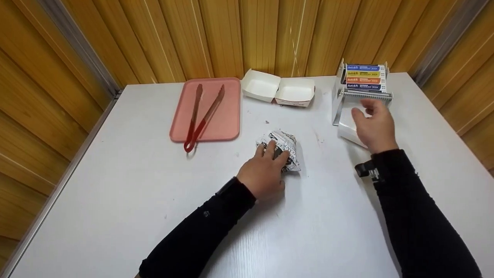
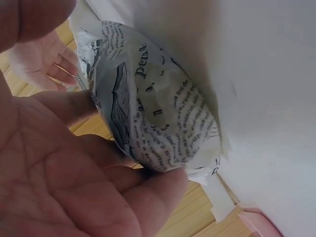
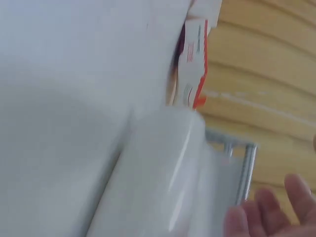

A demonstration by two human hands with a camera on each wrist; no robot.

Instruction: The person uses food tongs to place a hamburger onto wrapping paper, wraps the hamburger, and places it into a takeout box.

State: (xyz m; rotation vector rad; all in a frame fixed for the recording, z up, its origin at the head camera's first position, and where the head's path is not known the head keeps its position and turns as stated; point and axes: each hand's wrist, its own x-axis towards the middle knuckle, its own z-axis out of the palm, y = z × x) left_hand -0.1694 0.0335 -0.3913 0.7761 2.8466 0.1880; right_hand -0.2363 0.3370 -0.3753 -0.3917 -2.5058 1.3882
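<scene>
A crumpled bundle wrapped in newsprint-patterned paper (image 1: 287,143) sits on the white table. My left hand (image 1: 264,173) rests on it with fingers spread. In the left wrist view, its fingers (image 2: 158,192) touch the wrapping, while the thumb stands apart; what is inside is hidden. On the right, my right hand (image 1: 376,125) hovers with loosely bent fingers over a dispenser's glossy white sheet (image 1: 349,112). The right wrist view has this sheet (image 3: 153,168) curving over, with the fingertips (image 3: 266,207) apart from it and nothing between them.
Red-handled tongs (image 1: 193,135) lie on a pink tray (image 1: 179,123) at the back left. An opened white paper box (image 1: 295,92) stands near the back wall. The metal dispenser (image 1: 336,106), with several coloured labelled strips (image 1: 363,74) and a serrated edge, stands at the back right.
</scene>
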